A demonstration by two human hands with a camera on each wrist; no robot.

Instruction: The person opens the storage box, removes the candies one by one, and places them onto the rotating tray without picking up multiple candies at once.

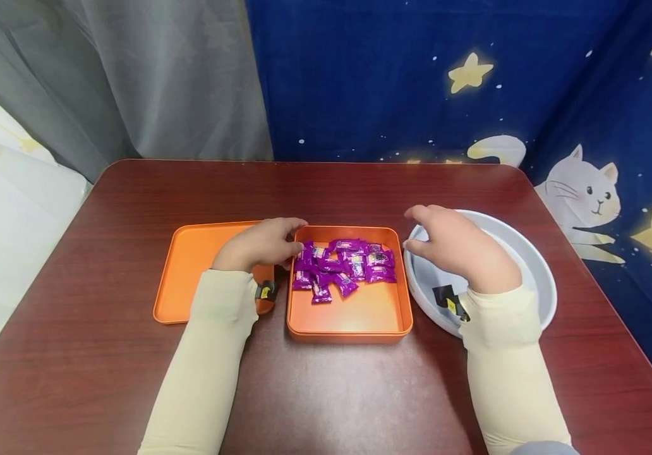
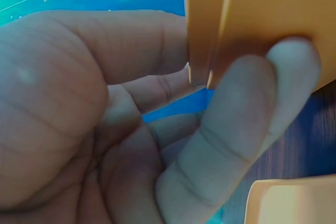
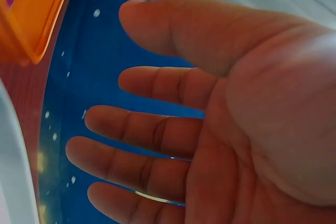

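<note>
A square orange box (image 1: 349, 316) stands mid-table with several purple-wrapped candies (image 1: 334, 265) heaped toward its back. My left hand (image 1: 263, 243) is at the box's left side and grips its wall. In the left wrist view, the thumb (image 2: 142, 45) reaches the rim, its tip hidden behind the wall, while fingers (image 2: 241, 103) press the outer face. My right hand (image 1: 457, 243) hovers over the left part of a round pale-grey tray (image 1: 544, 294), fingers apart and holding nothing. Its fingertips (image 3: 105, 119) stop short of the box's right side.
Under the left forearm lies a flat orange lid (image 1: 181, 272). Both stand on a dark red-brown wooden table (image 1: 332, 392). Behind its far edge hang a grey curtain (image 1: 178, 82) and a blue curtain (image 1: 360, 82) with stars and a cat.
</note>
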